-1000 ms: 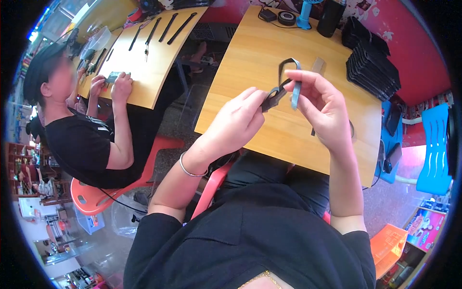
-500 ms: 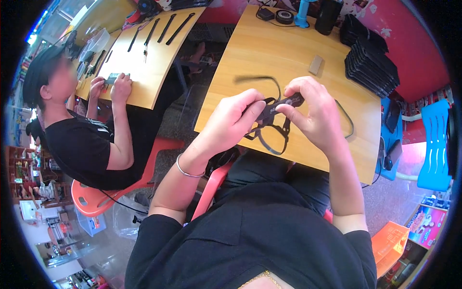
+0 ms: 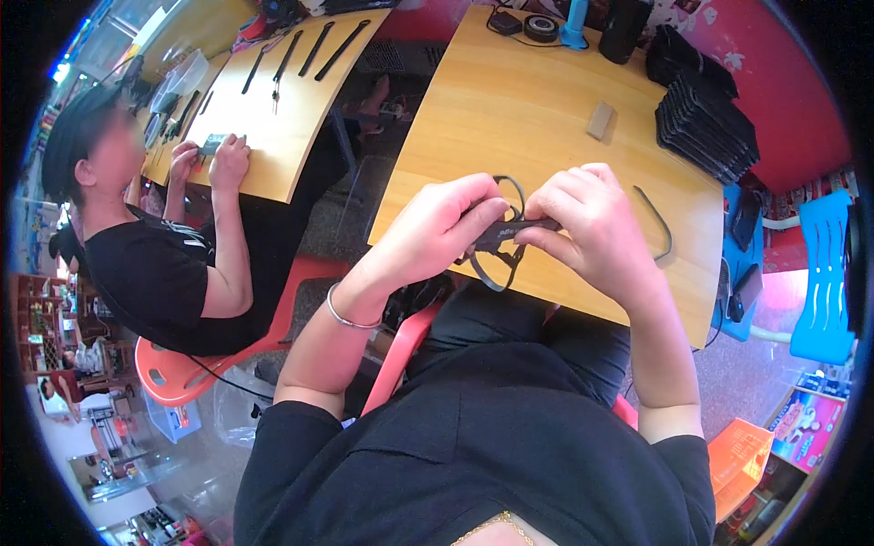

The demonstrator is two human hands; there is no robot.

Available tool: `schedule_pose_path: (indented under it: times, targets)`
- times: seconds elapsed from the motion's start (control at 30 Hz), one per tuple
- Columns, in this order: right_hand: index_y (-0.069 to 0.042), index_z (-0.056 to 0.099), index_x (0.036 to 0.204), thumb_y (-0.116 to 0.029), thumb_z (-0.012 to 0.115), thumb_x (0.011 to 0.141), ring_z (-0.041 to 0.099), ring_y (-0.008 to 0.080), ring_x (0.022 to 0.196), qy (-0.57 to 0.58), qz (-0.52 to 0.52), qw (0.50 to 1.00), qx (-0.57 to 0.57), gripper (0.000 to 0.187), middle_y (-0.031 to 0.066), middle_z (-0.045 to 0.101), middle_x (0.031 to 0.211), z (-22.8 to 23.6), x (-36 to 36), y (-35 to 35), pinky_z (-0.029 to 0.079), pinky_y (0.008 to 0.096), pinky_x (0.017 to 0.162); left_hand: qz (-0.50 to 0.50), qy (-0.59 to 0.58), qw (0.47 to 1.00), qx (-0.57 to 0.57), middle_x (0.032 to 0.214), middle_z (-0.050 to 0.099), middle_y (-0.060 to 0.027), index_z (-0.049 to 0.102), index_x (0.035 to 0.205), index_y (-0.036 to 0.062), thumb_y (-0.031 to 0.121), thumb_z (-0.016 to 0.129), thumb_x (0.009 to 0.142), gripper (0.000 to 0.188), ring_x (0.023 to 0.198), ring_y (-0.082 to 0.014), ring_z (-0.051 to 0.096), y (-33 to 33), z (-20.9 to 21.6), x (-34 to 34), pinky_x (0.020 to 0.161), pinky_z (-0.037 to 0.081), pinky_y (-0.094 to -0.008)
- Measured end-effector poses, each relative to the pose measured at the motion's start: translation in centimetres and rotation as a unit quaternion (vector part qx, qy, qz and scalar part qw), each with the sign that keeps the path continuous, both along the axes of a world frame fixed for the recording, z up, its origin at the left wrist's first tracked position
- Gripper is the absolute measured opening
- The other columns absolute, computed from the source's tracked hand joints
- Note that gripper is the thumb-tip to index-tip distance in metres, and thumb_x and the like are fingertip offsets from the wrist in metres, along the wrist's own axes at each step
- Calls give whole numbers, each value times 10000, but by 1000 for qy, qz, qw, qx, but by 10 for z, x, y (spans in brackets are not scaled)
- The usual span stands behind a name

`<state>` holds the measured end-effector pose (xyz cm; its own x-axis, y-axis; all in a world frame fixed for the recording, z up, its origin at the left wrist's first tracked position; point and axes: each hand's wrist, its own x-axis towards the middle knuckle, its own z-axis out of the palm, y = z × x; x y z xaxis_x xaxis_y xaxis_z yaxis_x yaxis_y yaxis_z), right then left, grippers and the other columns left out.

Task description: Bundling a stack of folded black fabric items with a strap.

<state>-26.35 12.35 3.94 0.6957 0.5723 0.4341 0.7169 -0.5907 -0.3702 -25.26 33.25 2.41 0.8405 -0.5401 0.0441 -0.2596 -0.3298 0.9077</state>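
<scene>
Above the near part of the wooden table, both my hands hold a black strap (image 3: 499, 235) with a flat dark section that bears light print. My left hand (image 3: 442, 226) pinches it at the left, thumb against the bent fingers. My right hand (image 3: 587, 232) grips its right end between thumb and curled fingers. One loop of the strap stands up beyond my hands, and another hangs below them near the table's front edge. What my fingertips press on is partly hidden. A thin dark strip (image 3: 659, 218) lies curved on the table, right of my right hand.
A small tan block (image 3: 600, 120) lies farther back. Stacked black cases (image 3: 706, 132) stand at the back right, a black cylinder (image 3: 625, 32) and blue stand (image 3: 574, 25) at the far edge. Left, a co-worker sits at another table (image 3: 264, 136) with black straps, holding a small dark object.
My right hand has moved slightly down and turned, with its fingers more closed over the strap. The strap's loose end, blurred beyond my hands before, has drawn in close to them.
</scene>
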Motion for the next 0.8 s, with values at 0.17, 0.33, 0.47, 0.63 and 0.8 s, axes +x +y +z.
schedule_pose_path:
  times: [0.17,0.33,0.47,0.63,0.8]
  targets:
    - [-84,536,772,-209,684,717,538,244,736,3,-2,1000,22,202,54,526,729,0,0,3,386,349,708,16,185,978,-90,641,535,15,560,885,15,169,494,938,176,537,-37,478,2,10,0,480,383,-182]
    - [-67,561,781,-246,675,763,558,265,717,55,-44,996,45,213,77,570,724,-3,-2,2,411,363,669,27,64,995,-76,641,545,-3,554,894,-4,145,514,924,156,546,-60,512,-1,7,0,484,393,-201]
    - [-34,589,868,-201,668,806,592,205,664,290,-60,946,132,195,90,610,696,-8,0,-2,440,311,599,12,-69,997,-22,656,524,-4,540,943,-13,81,526,900,104,585,-52,506,-4,6,-5,524,411,-202]
    - [-31,592,865,-129,677,803,524,73,678,368,6,885,286,144,16,588,710,-14,-2,0,409,218,610,-28,-26,999,-36,727,512,-27,487,982,-8,56,510,890,114,651,-78,500,-1,2,-7,569,421,-241]
    - [-22,602,845,-98,675,798,526,78,711,400,117,838,353,115,13,590,750,-17,0,-5,423,218,648,-144,158,973,-84,744,467,8,498,881,14,165,479,925,158,689,-54,406,1,8,-9,595,344,-210]
